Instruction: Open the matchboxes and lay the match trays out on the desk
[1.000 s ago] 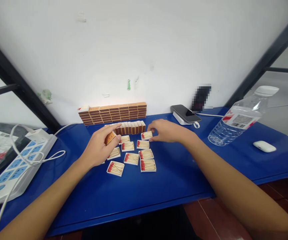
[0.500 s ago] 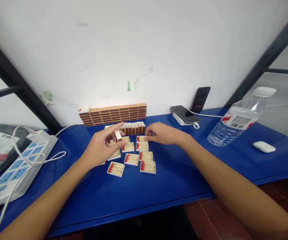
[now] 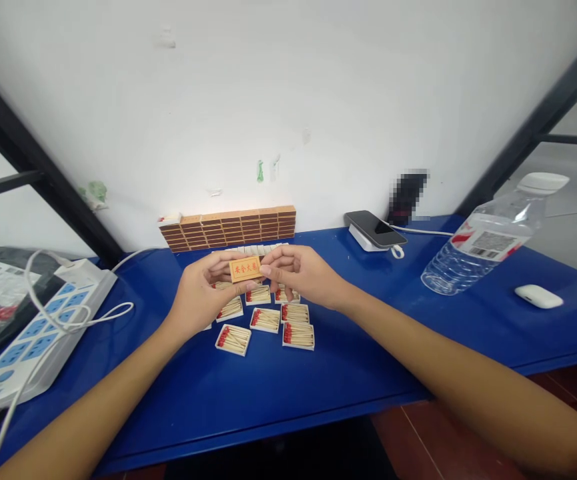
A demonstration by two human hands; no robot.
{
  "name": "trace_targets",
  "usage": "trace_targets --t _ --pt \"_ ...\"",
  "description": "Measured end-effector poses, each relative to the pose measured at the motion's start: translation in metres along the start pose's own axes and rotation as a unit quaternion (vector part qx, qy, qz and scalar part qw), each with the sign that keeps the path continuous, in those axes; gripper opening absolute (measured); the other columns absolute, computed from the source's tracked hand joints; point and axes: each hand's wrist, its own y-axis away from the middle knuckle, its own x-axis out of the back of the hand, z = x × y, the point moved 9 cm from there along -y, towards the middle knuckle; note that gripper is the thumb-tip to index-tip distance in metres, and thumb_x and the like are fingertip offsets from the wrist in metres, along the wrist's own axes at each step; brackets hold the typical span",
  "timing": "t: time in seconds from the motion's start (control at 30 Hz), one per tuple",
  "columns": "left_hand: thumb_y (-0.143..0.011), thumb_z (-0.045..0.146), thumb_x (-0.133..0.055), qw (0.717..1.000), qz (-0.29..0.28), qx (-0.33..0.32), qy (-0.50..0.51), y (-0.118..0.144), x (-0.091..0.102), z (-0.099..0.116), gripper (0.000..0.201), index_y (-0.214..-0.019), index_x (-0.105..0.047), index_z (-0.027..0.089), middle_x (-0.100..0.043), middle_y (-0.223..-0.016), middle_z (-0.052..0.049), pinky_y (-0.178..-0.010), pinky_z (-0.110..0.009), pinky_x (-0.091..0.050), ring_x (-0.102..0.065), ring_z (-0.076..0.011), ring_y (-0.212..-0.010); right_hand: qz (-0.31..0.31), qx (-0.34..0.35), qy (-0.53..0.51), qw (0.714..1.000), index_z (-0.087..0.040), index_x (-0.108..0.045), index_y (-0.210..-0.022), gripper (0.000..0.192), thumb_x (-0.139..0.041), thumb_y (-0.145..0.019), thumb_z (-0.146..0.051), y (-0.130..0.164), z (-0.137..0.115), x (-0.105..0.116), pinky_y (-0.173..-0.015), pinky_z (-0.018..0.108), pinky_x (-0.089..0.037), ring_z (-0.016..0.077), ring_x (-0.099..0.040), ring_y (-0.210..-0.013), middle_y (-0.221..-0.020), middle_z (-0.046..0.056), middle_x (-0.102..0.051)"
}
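Note:
My left hand (image 3: 203,290) is closed round a yellow matchbox (image 3: 245,269), its face with red characters turned toward me. My right hand (image 3: 308,275) pinches the right end of that box with thumb and fingers. Whether a tray is inside is hidden by the fingers. Below the hands lie several open trays of red-headed matches, among them a tray (image 3: 233,339) at the front left and a tray (image 3: 299,335) at the front right. Part of a tray (image 3: 287,294) shows under my right fingers. A row of white-ended boxes (image 3: 268,250) is partly covered behind both hands.
Stacked matchboxes (image 3: 228,229) stand against the wall, with a match tray (image 3: 169,219) on top. On the blue table (image 3: 358,353), a power strip (image 3: 43,333) with cables is left; a phone (image 3: 375,228), plastic bottle (image 3: 483,240) and white case (image 3: 538,296) are right.
My right hand has left the trays at the back right and come up to the box in my left hand. The box has turned so its printed face shows.

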Motion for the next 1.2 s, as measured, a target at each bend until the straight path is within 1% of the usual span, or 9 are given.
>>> trace_targets --t 0.1,0.3,0.43,0.53,0.67,0.77,0.87,1.0,1.2 --pt "-0.068 0.046 -0.096 0.999 0.006 -0.015 -0.039 0.001 0.002 0.000 0.058 -0.116 -0.075 0.019 -0.080 -0.114 -0.010 -0.089 -0.039 -0.065 -0.077 -0.0300 -0.105 0.016 0.008 -0.017 1.000 -0.018 -0.068 -0.101 0.040 -0.086 -0.080 -0.046 0.001 0.001 0.002 -0.043 0.023 -0.052 0.0160 -0.068 -0.069 -0.083 0.004 -0.072" --pt "-0.071 0.052 -0.093 0.994 0.021 -0.031 -0.100 0.003 0.003 0.005 0.053 -0.111 -0.078 0.021 -0.079 -0.114 -0.009 -0.092 -0.041 -0.063 -0.076 -0.0291 -0.103 -0.009 0.013 -0.026 1.000 -0.018 -0.069 -0.096 0.035 -0.086 -0.080 -0.044 0.003 -0.002 -0.006 -0.045 0.024 -0.053 0.0160 -0.067 -0.070 -0.079 0.003 -0.069" --pt "-0.071 0.053 -0.092 0.991 0.017 -0.032 -0.127 0.002 0.004 0.004 0.063 -0.124 -0.074 0.024 -0.077 -0.124 -0.009 -0.094 -0.042 -0.061 -0.074 -0.0297 -0.109 0.009 0.000 -0.052 0.999 -0.019 -0.064 -0.098 0.041 -0.089 -0.077 -0.044 0.002 0.002 -0.004 -0.044 0.024 -0.053 0.0147 -0.067 -0.065 -0.078 0.001 -0.069" --pt "-0.073 0.054 -0.091 0.994 0.017 -0.005 -0.110 0.000 0.005 0.000 0.071 -0.132 -0.069 0.022 -0.078 -0.118 -0.010 -0.082 -0.036 -0.062 -0.075 -0.0279 -0.101 0.023 0.030 -0.070 0.997 -0.020 -0.062 -0.096 0.042 -0.088 -0.078 -0.046 -0.001 -0.001 0.000 -0.048 0.026 -0.057 0.0169 -0.070 -0.071 -0.082 0.002 -0.069" --pt "-0.087 0.063 -0.074 0.997 0.021 0.038 -0.059 -0.002 0.006 0.000 0.053 -0.111 -0.075 0.015 -0.078 -0.082 -0.007 -0.063 -0.029 -0.058 -0.072 -0.0196 -0.070 0.042 0.092 -0.046 0.994 -0.021 -0.063 -0.092 0.035 -0.086 -0.080 -0.044 -0.002 -0.010 0.007 -0.064 0.032 -0.064 0.0186 -0.072 -0.082 -0.089 0.003 -0.072" --pt "-0.092 0.065 -0.067 0.997 0.014 0.065 -0.031 -0.003 0.006 0.001 0.052 -0.090 -0.076 0.014 -0.075 -0.072 -0.007 -0.060 -0.027 -0.057 -0.067 -0.0160 -0.060 0.046 0.114 -0.023 0.992 -0.021 -0.065 -0.092 0.031 -0.086 -0.080 -0.042 -0.002 -0.013 0.010 -0.078 0.037 -0.065 0.0182 -0.072 -0.085 -0.091 0.003 -0.071" --pt "-0.088 0.059 -0.076 0.997 0.012 0.072 -0.002 -0.004 0.007 0.000 0.047 -0.104 -0.079 0.015 -0.079 -0.083 -0.008 -0.065 -0.027 -0.059 -0.071 -0.0168 -0.068 0.037 0.112 -0.015 0.993 -0.022 -0.063 -0.095 0.032 -0.086 -0.081 -0.039 -0.002 -0.013 0.011 -0.085 0.039 -0.064 0.0191 -0.072 -0.090 -0.099 0.004 -0.071" --pt "-0.079 0.049 -0.087 0.999 0.002 0.049 0.006 -0.003 0.006 -0.002 0.058 -0.126 -0.075 0.017 -0.081 -0.104 -0.009 -0.080 -0.031 -0.062 -0.075 -0.0213 -0.089 -0.003 0.117 0.004 0.993 -0.023 -0.058 -0.113 0.041 -0.084 -0.084 -0.038 0.000 -0.017 0.010 -0.089 0.039 -0.061 0.0232 -0.070 -0.108 -0.119 0.008 -0.070" --pt "-0.080 0.046 -0.086 0.991 -0.001 -0.017 -0.134 -0.003 0.008 0.009 0.053 -0.125 -0.077 0.019 -0.080 -0.093 -0.006 -0.079 -0.034 -0.062 -0.074 -0.0217 -0.083 0.007 0.157 0.158 0.975 -0.025 -0.058 -0.130 0.058 -0.084 -0.084 -0.047 0.005 -0.032 0.012 -0.083 0.035 -0.060 0.0253 -0.065 -0.116 -0.133 0.010 -0.065"
